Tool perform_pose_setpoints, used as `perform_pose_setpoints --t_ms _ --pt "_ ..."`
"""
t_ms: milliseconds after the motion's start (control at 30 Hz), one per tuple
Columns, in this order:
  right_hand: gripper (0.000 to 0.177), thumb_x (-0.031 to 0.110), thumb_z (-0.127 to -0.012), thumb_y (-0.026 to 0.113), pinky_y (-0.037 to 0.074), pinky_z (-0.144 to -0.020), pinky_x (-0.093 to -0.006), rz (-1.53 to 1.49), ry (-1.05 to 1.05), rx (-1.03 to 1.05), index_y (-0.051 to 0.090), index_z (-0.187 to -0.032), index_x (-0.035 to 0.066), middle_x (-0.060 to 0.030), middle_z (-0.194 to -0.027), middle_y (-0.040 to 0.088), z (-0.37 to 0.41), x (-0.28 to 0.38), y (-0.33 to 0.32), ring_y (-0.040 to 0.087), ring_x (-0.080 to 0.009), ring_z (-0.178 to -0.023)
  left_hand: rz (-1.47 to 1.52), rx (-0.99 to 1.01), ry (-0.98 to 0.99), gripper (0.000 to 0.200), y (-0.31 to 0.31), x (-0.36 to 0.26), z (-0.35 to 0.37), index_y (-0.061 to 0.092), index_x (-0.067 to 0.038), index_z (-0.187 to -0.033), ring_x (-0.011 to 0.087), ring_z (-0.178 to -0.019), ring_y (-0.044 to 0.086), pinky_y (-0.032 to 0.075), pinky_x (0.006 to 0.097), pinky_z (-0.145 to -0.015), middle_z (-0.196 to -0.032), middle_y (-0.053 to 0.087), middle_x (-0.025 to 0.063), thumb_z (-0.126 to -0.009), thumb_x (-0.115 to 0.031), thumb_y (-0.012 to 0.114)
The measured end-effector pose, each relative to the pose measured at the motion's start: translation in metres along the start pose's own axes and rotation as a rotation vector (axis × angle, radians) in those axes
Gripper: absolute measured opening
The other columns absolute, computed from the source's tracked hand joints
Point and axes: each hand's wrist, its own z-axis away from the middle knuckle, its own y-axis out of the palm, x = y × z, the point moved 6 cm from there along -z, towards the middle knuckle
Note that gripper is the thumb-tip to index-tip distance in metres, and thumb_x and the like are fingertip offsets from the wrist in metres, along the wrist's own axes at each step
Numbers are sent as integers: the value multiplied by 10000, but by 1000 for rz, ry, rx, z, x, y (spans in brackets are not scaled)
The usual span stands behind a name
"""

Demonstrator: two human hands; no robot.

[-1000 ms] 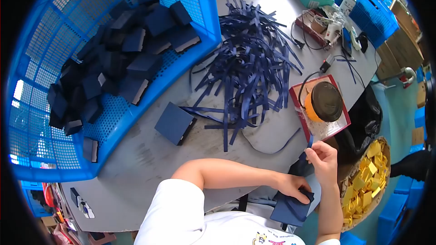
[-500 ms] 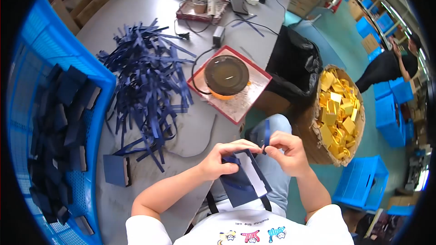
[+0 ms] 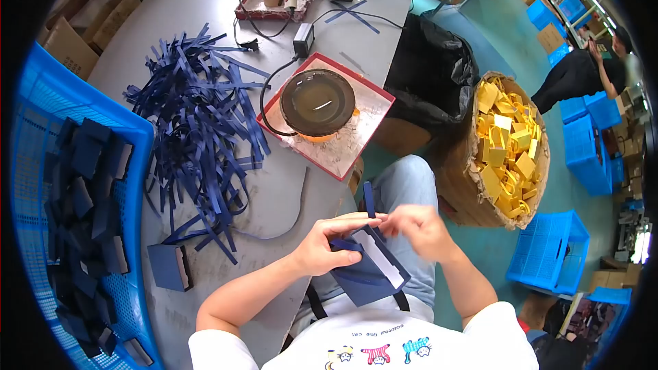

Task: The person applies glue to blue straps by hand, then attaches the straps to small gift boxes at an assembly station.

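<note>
My left hand (image 3: 325, 245) is closed around a small navy box (image 3: 363, 281), thumb on the near side and fingers along its far edge. The box is tilted over my lap, with a white inside showing through its open side. A navy ribbon (image 3: 369, 200) sticks up past the left fingertips, and another strip of ribbon crosses the box front. Close against the box's far corner is my right hand (image 3: 418, 231), its fingers bent and smeared by motion; whether they pinch anything cannot be made out.
On the table lie a heap of navy ribbons (image 3: 199, 123), another navy box (image 3: 168, 267) and a round pot (image 3: 317, 103) on a red-rimmed tray (image 3: 356, 144). A blue crate (image 3: 140, 233) of navy boxes stands left. At right are a black bag (image 3: 435, 68), yellow pieces (image 3: 507, 144) in a carton, and a person (image 3: 582, 79).
The upright ribbon has shifted left, away from my right fingers. My right hand has moved left toward the box corner and is blurred. The view has shifted slightly; the left hand keeps its hold.
</note>
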Motion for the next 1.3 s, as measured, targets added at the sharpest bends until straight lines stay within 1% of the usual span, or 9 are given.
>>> perform_pose_setpoints --t_ms 100,233,333,400,467,567,833,1233,1300 --pt "195 125 -883 524 449 -655 -231 24 -53 -253 639 -891 -32 -64 -808 601 -14 9 -16 566 -111 -706 -81 -8 -31 537 -1 7 1 522 -25 -1216 82 -1026 483 389 209 -794 -1244 530 63 -728 -165 698" --pt "114 54 -829 603 460 -666 -224 7 -99 -138 630 -902 -29 -51 -825 599 -27 10 3 573 -98 -738 -128 -20 -21 529 -3 18 3 527 -33 -1211 75 -987 488 397 202 -726 -1225 542 65 -731 -177 698" --pt "108 95 -881 553 500 -717 -248 -436 119 -102 581 -912 -4 -74 -857 617 -38 8 12 605 -128 -816 -176 -60 -15 534 -8 16 2 525 -35 -1213 78 -988 490 399 203 -723 -1240 528 69 -731 -187 699" --pt "114 117 -903 520 500 -666 -241 -673 84 -203 543 -924 7 -85 -854 623 -49 11 8 606 -127 -778 -223 -84 -51 533 -16 17 -1 526 -33 -1210 95 -1019 494 408 218 -754 -1260 505 77 -734 -204 696" --pt "117 138 -902 526 379 -440 -189 -709 135 -173 549 -902 23 -30 -694 576 -60 16 -2 483 -58 -532 -200 -88 -31 519 -18 14 -6 533 -38 -1204 100 -1009 498 407 217 -750 -1250 511 77 -737 -200 692" --pt "159 173 -857 598 215 -390 -159 -456 156 -277 614 -821 19 31 -584 508 -81 19 -21 348 2 -437 -189 -61 -15 483 -16 12 -7 554 -57 -1185 99 -906 498 381 209 -672 -1213 534 75 -734 -169 687" --pt "164 172 -832 638 183 -398 -176 -272 130 -334 608 -775 21 75 -563 445 -126 21 -27 293 6 -452 -189 -16 -67 508 -17 14 -6 560 -61 -1184 80 -702 461 354 203 -598 -999 603 50 -694 -112 682" --pt "189 184 -794 681 334 -544 -190 -239 118 -313 651 -745 4 22 -653 577 -143 16 -21 441 -17 -592 -113 5 -127 543 -16 16 -3 545 -16 -1190 103 -835 548 431 232 -781 -1026 616 82 -689 -118 727" --pt "182 188 -801 671 182 -397 -180 -205 104 -327 609 -726 33 79 -523 423 -145 17 -20 277 2 -430 -112 5 -127 542 -16 17 -3 545 -17 -1191 102 -836 547 432 232 -781 -1026 615 82 -690 -116 725"
